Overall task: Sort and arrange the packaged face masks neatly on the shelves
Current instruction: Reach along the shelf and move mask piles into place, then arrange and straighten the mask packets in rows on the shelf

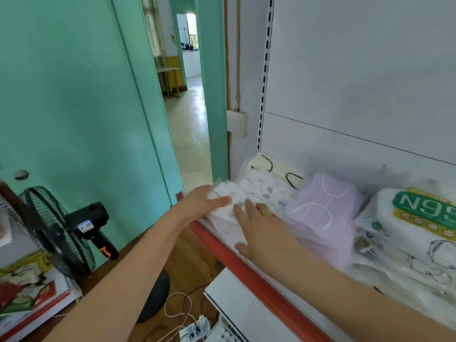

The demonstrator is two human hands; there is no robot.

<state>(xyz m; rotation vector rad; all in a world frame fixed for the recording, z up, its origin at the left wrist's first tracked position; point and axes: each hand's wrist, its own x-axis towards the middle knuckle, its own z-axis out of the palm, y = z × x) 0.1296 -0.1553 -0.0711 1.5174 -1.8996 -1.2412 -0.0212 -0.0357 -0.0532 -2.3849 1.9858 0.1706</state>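
Resting at the shelf's (249, 275) left end, a printed white mask pack (254, 193) (pale blue motifs, clear wrap) is gripped at its edge by the left hand (204, 201); the right hand (261, 233) lies flat, fingers straight, upon it.

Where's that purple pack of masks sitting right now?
The purple mask pack lies on the shelf right of centre in the head view, between the patterned mask packs and the N95 pack.
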